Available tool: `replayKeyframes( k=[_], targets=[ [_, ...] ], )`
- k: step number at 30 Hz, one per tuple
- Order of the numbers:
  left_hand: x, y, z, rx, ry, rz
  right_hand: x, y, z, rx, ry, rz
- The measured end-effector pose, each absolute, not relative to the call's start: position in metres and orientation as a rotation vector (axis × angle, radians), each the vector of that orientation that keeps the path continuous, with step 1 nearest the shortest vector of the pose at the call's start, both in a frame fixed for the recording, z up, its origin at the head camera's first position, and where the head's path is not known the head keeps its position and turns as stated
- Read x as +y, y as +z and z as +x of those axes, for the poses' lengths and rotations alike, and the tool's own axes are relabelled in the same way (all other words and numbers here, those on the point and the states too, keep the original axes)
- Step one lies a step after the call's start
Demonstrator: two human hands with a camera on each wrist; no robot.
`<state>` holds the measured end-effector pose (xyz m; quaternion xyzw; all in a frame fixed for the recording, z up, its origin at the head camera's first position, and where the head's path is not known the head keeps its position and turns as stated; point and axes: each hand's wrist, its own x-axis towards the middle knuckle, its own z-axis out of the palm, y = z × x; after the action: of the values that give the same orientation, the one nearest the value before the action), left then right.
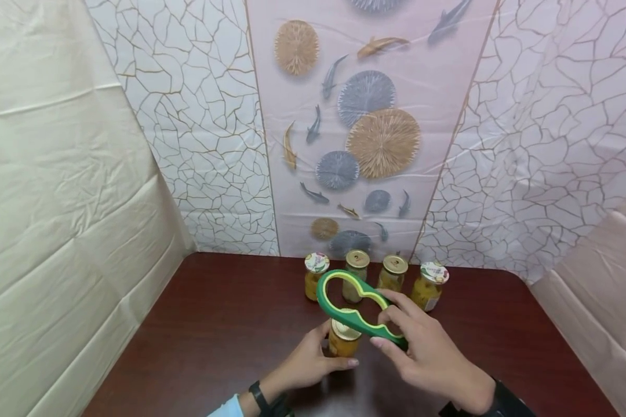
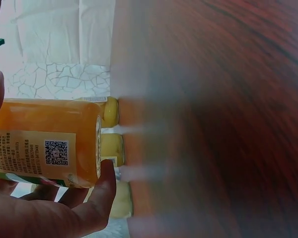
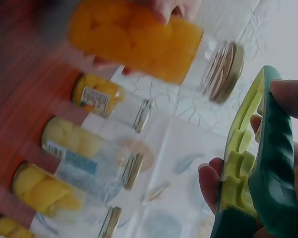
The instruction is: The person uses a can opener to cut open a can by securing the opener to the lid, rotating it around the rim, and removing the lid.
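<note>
My left hand (image 1: 310, 358) grips a glass jar (image 1: 342, 341) of orange fruit by its sides, lid up. In the left wrist view a printed label with a square code shows on that jar (image 2: 44, 148). The right wrist view shows its metal lid (image 3: 228, 72) still on, with fruit pieces behind the glass. Fingers and thumb of my right hand (image 1: 430, 344) hold a green jar opener (image 1: 336, 313) with a scalloped yellow-green inner edge. The opener's large loop overlaps the jar's lid in the head view, while the right wrist view shows opener and lid apart.
Behind the held jar stand several more lidded jars: one with a patterned white lid (image 1: 317, 263), two with gold lids (image 1: 357, 259), and another white-lidded jar (image 1: 429, 289) at the right. They stand on a dark red-brown table (image 1: 214, 324) before a patterned cloth wall (image 1: 219, 145).
</note>
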<state>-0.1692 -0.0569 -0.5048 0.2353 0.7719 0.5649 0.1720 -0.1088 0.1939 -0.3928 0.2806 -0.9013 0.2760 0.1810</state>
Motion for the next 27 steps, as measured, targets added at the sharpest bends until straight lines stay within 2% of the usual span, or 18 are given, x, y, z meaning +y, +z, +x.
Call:
replayKeyframes(
  k=[13,27],
  targets=[
    [-0.048,-0.504,-0.163,2.178,1.633,0.786,0.185,-0.394,-0.107,-2.61,0.911,0.891],
    [-0.045,-0.502,-0.158,2.102,1.741,0.872,0.183,-0.401,-0.107,-2.62,0.753,0.901]
  ],
)
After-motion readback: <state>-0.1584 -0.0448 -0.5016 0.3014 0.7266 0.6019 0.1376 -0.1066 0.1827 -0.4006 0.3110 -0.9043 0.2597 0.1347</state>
